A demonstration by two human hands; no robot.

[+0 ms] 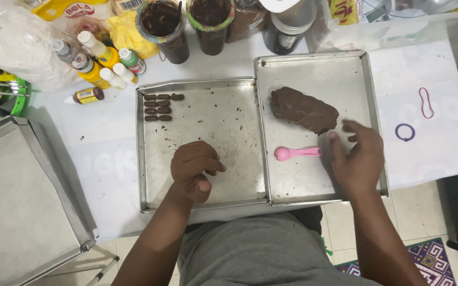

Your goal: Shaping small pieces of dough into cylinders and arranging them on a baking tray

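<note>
Two metal baking trays at mid-frame look dull and scuffed, speckled with crumbs. The brown dough lump on the right tray is matt and rough. The pink spoon below it is smooth, glossy plastic.

Wide bare metal lay open across the left tray, only the small brown pieces crowding its far left corner. On the right tray, the dough lump and pink spoon blocked the middle, bottles and jars walling the far edge.
</note>
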